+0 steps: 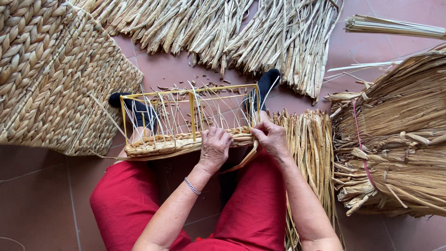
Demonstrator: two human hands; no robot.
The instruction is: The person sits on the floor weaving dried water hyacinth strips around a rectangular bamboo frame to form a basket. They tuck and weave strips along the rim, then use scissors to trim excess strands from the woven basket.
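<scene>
Pressing down with my left hand (214, 148), I curl the fingers closed over the woven band of dried tan straw (186, 142) that runs along the near edge of the yellow wire rectangular frame (190, 100), which is propped between my knees and my black-socked feet. My right hand (271, 138) pinches a flat, pale straw strand (246, 158) at the frame's right corner, fingers tight on it. To do this well, I judge the strand must stay taut and flat while the left pins the row snug. Loose straw bundles (390, 153) lie just to my right; a big braided straw basket (51, 79) sits on my left.
</scene>
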